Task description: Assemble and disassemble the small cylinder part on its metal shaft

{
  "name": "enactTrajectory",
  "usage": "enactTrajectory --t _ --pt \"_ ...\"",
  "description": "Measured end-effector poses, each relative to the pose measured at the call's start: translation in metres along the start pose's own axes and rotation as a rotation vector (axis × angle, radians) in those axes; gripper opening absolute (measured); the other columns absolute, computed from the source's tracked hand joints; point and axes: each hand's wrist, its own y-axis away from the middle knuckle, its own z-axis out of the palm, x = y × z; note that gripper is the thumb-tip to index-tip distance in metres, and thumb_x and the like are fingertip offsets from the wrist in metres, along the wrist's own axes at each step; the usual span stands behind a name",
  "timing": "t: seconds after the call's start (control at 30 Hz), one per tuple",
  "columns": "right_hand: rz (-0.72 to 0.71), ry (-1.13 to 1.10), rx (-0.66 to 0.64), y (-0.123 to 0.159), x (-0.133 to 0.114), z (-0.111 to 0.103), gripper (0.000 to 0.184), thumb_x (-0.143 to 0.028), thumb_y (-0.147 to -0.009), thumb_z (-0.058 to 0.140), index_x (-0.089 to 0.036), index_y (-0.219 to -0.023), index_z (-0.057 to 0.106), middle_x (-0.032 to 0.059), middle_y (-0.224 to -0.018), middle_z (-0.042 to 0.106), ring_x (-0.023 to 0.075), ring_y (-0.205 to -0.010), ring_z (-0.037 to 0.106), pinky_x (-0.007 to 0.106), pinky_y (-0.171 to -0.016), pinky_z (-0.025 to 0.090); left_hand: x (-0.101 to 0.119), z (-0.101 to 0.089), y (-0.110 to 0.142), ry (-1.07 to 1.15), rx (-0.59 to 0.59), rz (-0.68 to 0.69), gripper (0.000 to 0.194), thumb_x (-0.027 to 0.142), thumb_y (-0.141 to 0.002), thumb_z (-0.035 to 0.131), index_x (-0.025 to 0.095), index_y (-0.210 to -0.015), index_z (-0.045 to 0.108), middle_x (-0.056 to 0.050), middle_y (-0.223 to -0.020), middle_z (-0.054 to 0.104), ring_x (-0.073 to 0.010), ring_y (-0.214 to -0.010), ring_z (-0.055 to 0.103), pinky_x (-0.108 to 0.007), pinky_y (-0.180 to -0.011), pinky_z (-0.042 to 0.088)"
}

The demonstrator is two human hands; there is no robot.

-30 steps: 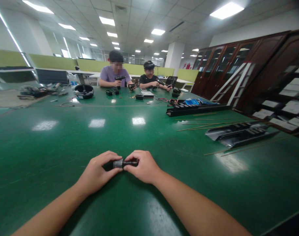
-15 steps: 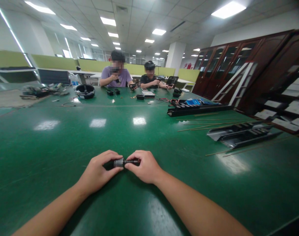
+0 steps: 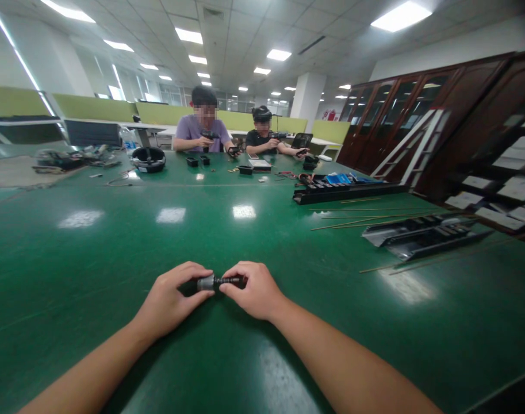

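Note:
Low in the middle of the head view, a short silver-and-black metal cylinder (image 3: 206, 283) lies sideways just over the green table (image 3: 115, 247). My left hand (image 3: 172, 296) is closed around it, thumb below and fingers above. A thin dark ringed shaft (image 3: 224, 280) points right from the cylinder's end. My right hand (image 3: 254, 290) pinches this shaft between thumb and fingers, and its far end is partly hidden there. The part is too small for me to name its exact kind.
Metal channels (image 3: 426, 236) and thin rods (image 3: 344, 225) lie at the right, with a longer black channel (image 3: 331, 192) behind. Two people sit across the table, each holding a dark tool. A headset (image 3: 148, 160) and small black trays (image 3: 245, 170) lie nearer them.
Both my hands stay nearly in place, with the cylinder and shaft still between them. Across the table, the person in purple has lowered the dark tool from the face.

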Motion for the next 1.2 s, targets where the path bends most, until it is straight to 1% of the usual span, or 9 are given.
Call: enactTrajectory --t 0.13,0.53,0.83,1.0,1.2 --pt "0.001 -0.013 0.012 -0.0004 0.0009 0.0003 0.015 -0.029 -0.077 0.074 -0.019 -0.088 0.076 0.0019 -0.079 0.07 0.0138 -0.071 0.061 0.024 -0.065 0.043 0.0014 -0.0009 0.0001 -0.008 0.009 0.004 0.023 0.031 -0.083 0.071 0.023 -0.104 0.068 -0.004 -0.102 0.068 -0.0176 -0.094 0.065 -0.029 -0.085 0.053" --pt "0.032 -0.001 0.023 -0.0008 0.003 0.0 0.013 -0.03 -0.079 0.073 -0.02 -0.087 0.075 0.0018 -0.078 0.069 0.0142 -0.071 0.061 0.025 -0.065 0.043 0.0017 -0.0018 -0.001 -0.016 0.03 0.005 0.026 0.035 -0.083 0.07 0.021 -0.105 0.069 -0.007 -0.102 0.069 -0.0197 -0.093 0.066 -0.031 -0.084 0.055" --pt "0.036 -0.005 0.037 -0.0014 0.0044 -0.0013 0.013 -0.03 -0.079 0.073 -0.02 -0.086 0.075 0.0015 -0.077 0.069 0.0137 -0.07 0.06 0.025 -0.064 0.042 -0.0001 -0.002 -0.0015 -0.004 0.033 -0.027 0.027 0.036 -0.082 0.071 0.023 -0.106 0.068 -0.005 -0.102 0.068 -0.0194 -0.094 0.066 -0.031 -0.085 0.054" --pt "0.038 -0.001 0.038 -0.0017 0.006 -0.0026 0.013 -0.03 -0.079 0.073 -0.02 -0.087 0.075 0.0017 -0.077 0.069 0.014 -0.07 0.06 0.025 -0.065 0.043 -0.0002 -0.0023 -0.0017 -0.002 0.033 -0.032 0.029 0.039 -0.082 0.07 0.022 -0.106 0.068 -0.006 -0.102 0.069 -0.0208 -0.094 0.066 -0.033 -0.084 0.054" --pt "0.039 0.003 0.072 -0.0034 0.0089 -0.0045 0.011 -0.028 -0.08 0.072 -0.02 -0.086 0.074 0.0015 -0.076 0.068 0.0141 -0.069 0.059 0.025 -0.064 0.042 -0.0014 -0.0042 -0.0011 -0.021 0.062 -0.039 0.03 0.038 -0.081 0.072 0.024 -0.108 0.067 -0.005 -0.103 0.068 -0.0201 -0.095 0.065 -0.032 -0.085 0.054"
